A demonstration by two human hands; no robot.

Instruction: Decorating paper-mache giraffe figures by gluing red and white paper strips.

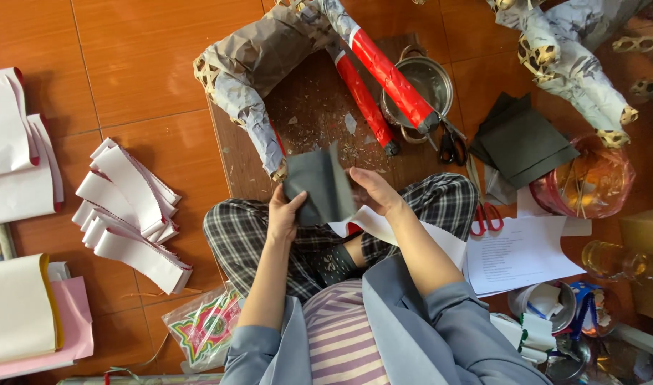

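Note:
Both hands hold a dark grey sheet of paper (319, 187) above my lap. My left hand (284, 214) grips its lower left edge. My right hand (374, 191) pinches its right side. Just beyond stands a paper-covered bamboo frame figure (258, 60) with two red legs (383, 75) on a brown wooden board (312, 114). A strip of white paper (383, 229) lies across my checked trouser leg under the right hand.
A metal pot (432, 80), black-handled scissors (452, 146), red-handled scissors (485, 214) and a stack of dark paper (522, 142) lie to the right. Folded white strips (130, 207) lie left on the tiled floor. A printed sheet (519, 257) and small containers sit at the right.

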